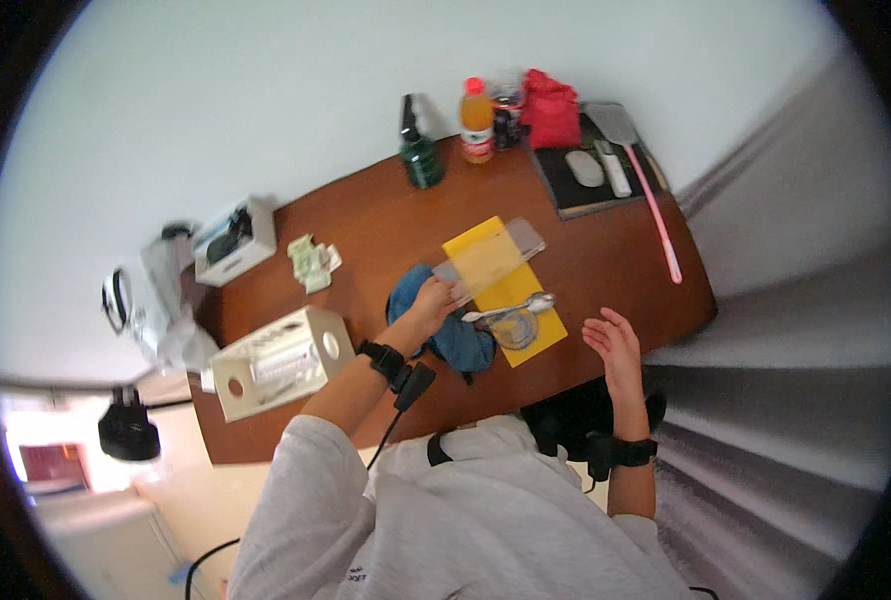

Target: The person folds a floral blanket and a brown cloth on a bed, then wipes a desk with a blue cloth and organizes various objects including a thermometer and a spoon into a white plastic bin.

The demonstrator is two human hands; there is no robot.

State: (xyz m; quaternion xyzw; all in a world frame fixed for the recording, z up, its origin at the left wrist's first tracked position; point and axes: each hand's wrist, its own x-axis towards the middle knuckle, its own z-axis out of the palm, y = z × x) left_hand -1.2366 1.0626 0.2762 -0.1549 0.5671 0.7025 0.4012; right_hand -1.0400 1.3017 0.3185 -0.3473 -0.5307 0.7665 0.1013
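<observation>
My left hand [436, 301] grips the near left end of a clear plastic case [490, 259], which lies across a yellow sheet or folder [532, 281]. Under and beside that hand is a blue cloth pouch [464, 345]. A metal spoon [539, 301] rests on the yellow piece, its handle pointing left. Just below the spoon sits a small clear round lid or dish [517, 330]. My right hand [612, 345] is held to the right of the yellow piece, fingers apart, with nothing in it.
At the back stand a green spray bottle [421, 161], an orange drink bottle [477, 124] and a red pouch [550, 112]. A pink fly swatter [654, 206] lies across a black folder [558, 184]. On the left are a white box [288, 364], crumpled paper [310, 262] and a bin [239, 255].
</observation>
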